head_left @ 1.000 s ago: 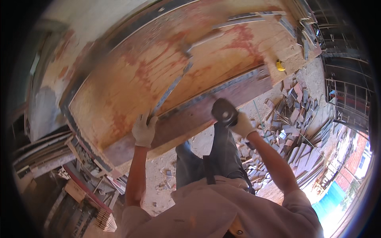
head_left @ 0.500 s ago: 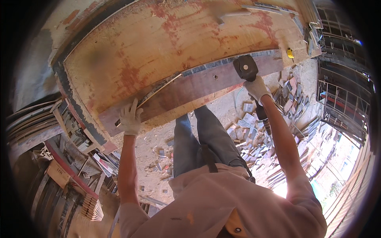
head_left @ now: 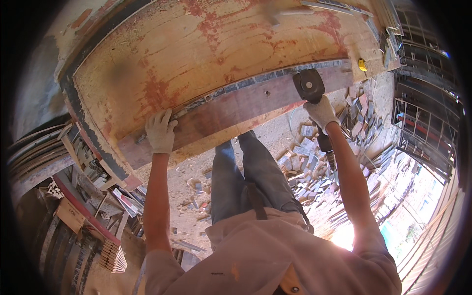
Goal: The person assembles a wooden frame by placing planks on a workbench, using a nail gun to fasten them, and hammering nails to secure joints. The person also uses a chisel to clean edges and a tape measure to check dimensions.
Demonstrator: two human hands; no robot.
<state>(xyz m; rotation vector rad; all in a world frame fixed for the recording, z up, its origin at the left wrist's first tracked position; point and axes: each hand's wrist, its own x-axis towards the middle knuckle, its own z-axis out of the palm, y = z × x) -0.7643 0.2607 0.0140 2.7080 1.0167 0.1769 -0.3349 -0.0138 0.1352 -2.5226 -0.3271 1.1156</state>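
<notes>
A long reddish-brown plank [head_left: 241, 105] lies along the near edge of a large stained wooden worktop [head_left: 236, 44]. Dark, patchy edging [head_left: 246, 82] follows the plank's far side. On the plank's left part rests my gloved left hand [head_left: 160, 132], fingers stretched out at the far edge; anything beneath them is hidden. My gloved right hand [head_left: 320, 112] grips the handle of a black nail gun [head_left: 309, 84], whose round-capped head sits over the plank's right part. A hose [head_left: 330, 160] runs down from the handle beside my forearm.
A yellow tape measure [head_left: 362, 64] lies at the worktop's right end. Thin strips [head_left: 339, 7] lie at the far right. Wood offcuts [head_left: 312, 155] litter the floor below right. Stacked boards [head_left: 37, 147] and a cardboard box [head_left: 70, 215] stand on the left.
The pale-edged strip that slanted away from the plank near my left hand now lies along its far edge. My left hand has moved slightly farther out; the nail gun has shifted slightly right.
</notes>
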